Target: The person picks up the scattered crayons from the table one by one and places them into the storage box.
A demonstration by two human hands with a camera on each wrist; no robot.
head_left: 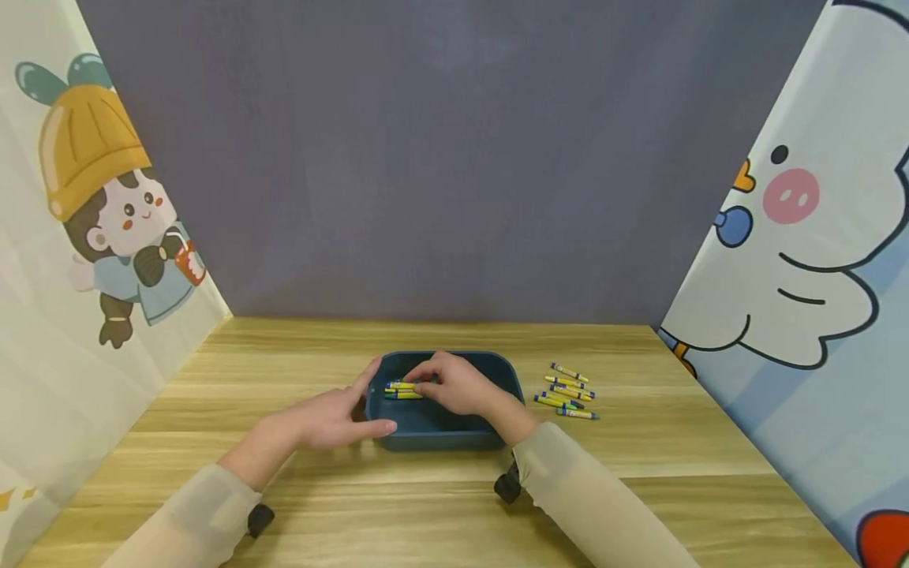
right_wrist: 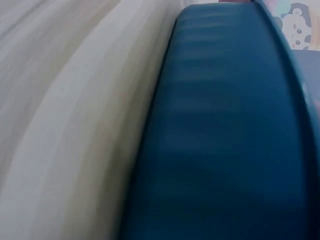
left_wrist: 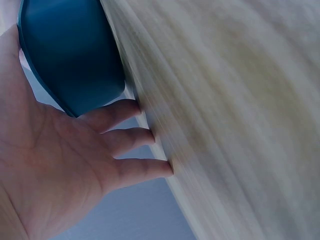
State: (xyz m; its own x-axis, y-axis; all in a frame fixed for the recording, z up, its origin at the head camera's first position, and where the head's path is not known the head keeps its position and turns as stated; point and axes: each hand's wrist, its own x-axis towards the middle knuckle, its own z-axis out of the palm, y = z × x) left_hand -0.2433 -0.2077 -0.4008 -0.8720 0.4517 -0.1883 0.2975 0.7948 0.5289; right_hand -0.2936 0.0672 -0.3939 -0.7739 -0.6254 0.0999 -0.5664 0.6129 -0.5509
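A dark blue plastic bin stands on the wooden table, and several yellow crayons with blue ends lie side by side at its left inside. Spread around the bin's left end is my left hand, its thumb at the near rim and index finger at the far corner. In the left wrist view, the other fingers of that hand reach down to the tabletop. My right hand reaches into the bin over the near wall, thumb and index finger pinching a crayon at the row's right end. The right wrist view shows only the bin's outer wall.
Several more crayons lie loosely grouped on the table to the right of the bin. A grey panel rises behind the table. Printed cartoon cloths hang at the left and right.
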